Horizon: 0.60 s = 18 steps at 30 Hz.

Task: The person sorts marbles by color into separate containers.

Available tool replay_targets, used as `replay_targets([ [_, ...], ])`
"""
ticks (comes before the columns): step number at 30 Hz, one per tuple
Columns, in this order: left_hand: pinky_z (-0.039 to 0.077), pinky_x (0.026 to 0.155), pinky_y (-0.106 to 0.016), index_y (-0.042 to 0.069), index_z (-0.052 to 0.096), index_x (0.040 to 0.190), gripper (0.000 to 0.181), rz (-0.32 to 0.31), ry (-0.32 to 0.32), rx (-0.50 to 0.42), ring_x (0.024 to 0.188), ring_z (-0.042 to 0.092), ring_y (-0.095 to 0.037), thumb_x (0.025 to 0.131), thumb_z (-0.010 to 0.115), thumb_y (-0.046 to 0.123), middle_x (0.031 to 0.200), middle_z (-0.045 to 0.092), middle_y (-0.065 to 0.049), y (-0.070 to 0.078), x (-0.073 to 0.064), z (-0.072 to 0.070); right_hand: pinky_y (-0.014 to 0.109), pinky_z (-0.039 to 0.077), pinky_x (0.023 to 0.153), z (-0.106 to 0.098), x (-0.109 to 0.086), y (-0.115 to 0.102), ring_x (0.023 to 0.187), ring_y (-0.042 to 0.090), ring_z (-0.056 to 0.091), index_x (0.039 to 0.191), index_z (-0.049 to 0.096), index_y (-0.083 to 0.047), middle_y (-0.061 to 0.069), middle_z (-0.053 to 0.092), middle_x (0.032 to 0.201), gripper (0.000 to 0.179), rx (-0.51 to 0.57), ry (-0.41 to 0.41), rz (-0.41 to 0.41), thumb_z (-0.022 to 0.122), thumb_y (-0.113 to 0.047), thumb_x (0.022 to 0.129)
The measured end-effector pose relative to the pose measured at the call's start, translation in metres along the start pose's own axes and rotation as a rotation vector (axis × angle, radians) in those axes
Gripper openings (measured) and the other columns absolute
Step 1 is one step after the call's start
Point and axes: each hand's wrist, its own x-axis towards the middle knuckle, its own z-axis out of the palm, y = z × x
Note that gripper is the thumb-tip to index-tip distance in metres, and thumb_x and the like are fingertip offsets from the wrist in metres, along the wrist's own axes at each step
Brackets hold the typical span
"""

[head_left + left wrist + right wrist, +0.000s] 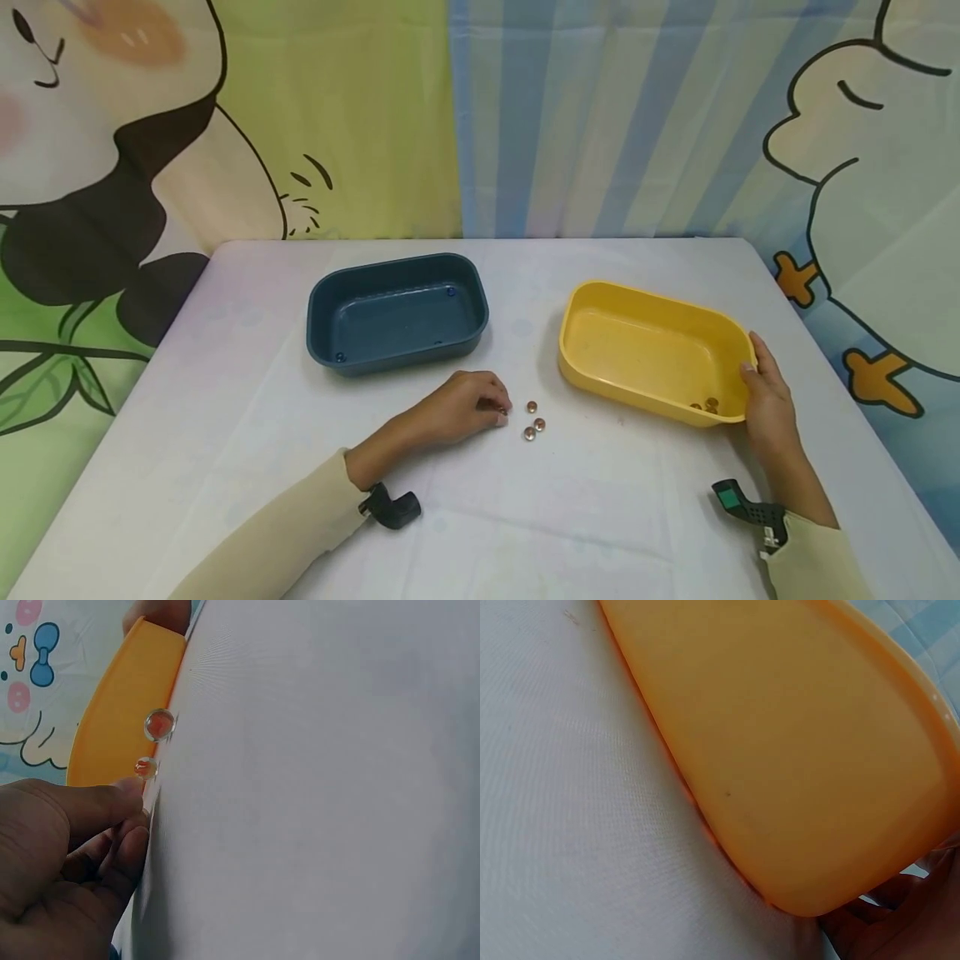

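Note:
My left hand (463,408) is low over the white table, thumb and fingers pinching a small amber glass marble (502,411), mostly hidden by the fingertips. Just right of it, three similar loose marbles (532,407) lie on the cloth; two clear round marbles (158,724) show past the thumb in the left wrist view. My right hand (770,404) grips the right end of a yellow bin (637,367), thumb at the rim. Inside that bin, a few amber marbles (711,403) sit in the near right corner. The right wrist view shows the bin's side wall (795,765).
A dark blue bin (397,358) stands at the back left, with a few small blue marbles (340,357) inside. White cloth covers the table (480,533). Behind it hangs a printed curtain (585,117).

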Motion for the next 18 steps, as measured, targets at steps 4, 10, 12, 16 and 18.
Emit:
replay_targets([
  [4,0.051,0.080,-0.025,0.009,0.075,0.097,0.011,-0.015,0.049,-0.071,0.090,0.060,-0.006,0.087,0.073,0.007,0.094,0.067,0.009,-0.0008,-0.0009,-0.0007,0.024,0.013,0.113,0.0004,-0.0005,0.0005,0.147,0.013,0.000,0.156,0.003,-0.036,-0.016,-0.002,0.160,0.053,0.005,0.005,0.007,0.022,-0.037,0.107],
  [10,0.052,0.078,-0.025,0.006,0.075,0.099,0.013,-0.043,0.080,-0.121,0.089,0.062,-0.006,0.087,0.072,0.004,0.093,0.070,0.007,-0.0018,-0.0003,-0.0033,0.024,0.015,0.113,0.0022,-0.0002,0.0000,0.147,0.013,0.000,0.156,0.004,-0.038,-0.017,-0.002,0.160,0.053,0.014,0.008,0.020,0.023,-0.038,0.107],
  [12,0.052,0.077,-0.025,0.006,0.075,0.099,0.014,-0.049,0.082,-0.133,0.088,0.063,-0.006,0.086,0.072,0.002,0.093,0.070,0.006,-0.0024,0.0000,-0.0033,0.024,0.014,0.113,0.0023,0.0001,0.0000,0.147,0.013,0.000,0.156,0.004,-0.038,-0.017,-0.002,0.160,0.053,0.014,0.005,0.023,0.023,-0.038,0.107],
  [16,0.053,0.076,-0.025,0.005,0.075,0.100,0.015,-0.052,0.072,-0.146,0.087,0.063,-0.006,0.086,0.071,0.000,0.092,0.070,0.006,-0.0038,0.0004,-0.0025,0.027,0.012,0.114,0.0015,0.0002,0.0006,0.147,0.014,0.000,0.156,0.003,-0.037,-0.016,-0.002,0.160,0.052,0.003,0.004,0.029,0.022,-0.036,0.107],
  [18,0.053,0.076,-0.025,0.006,0.075,0.100,0.015,-0.054,0.064,-0.145,0.086,0.062,-0.006,0.086,0.071,0.000,0.092,0.070,0.007,-0.0045,0.0002,-0.0024,0.028,0.011,0.115,0.0012,0.0004,0.0008,0.147,0.015,-0.001,0.156,0.002,-0.037,-0.016,-0.002,0.160,0.052,-0.001,0.003,0.028,0.021,-0.035,0.107],
])
